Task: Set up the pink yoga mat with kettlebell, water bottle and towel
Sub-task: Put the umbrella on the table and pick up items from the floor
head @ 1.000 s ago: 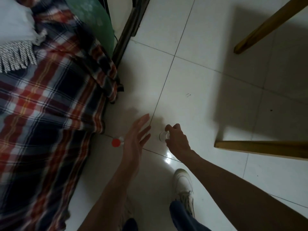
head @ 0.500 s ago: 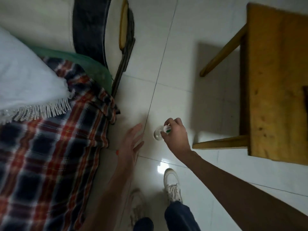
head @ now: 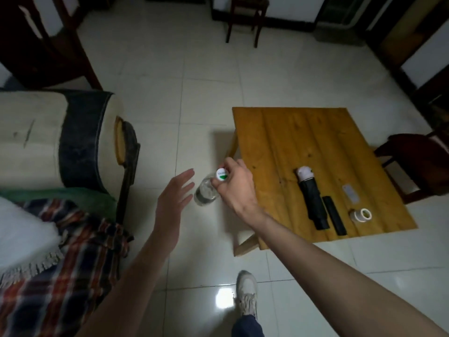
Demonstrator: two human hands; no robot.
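Note:
My right hand grips a clear plastic water bottle by its neck, just under the white and green cap. The bottle hangs in the air above the tiled floor, between the sofa and the low wooden table. My left hand is spread flat beside the bottle on its left, not touching it and holding nothing. A white fringed cloth lies on a plaid blanket at the lower left. No pink mat or kettlebell is in view.
A low wooden table on the right carries a folded black umbrella, a black bar, a small remote and a tape roll. A sofa arm is on the left. Chairs stand at the back and far right. My shoe is below.
The bottle has come up off the floor in my right hand. The view has lifted, bringing the table top and the room into sight. My left hand stays spread beside the bottle.

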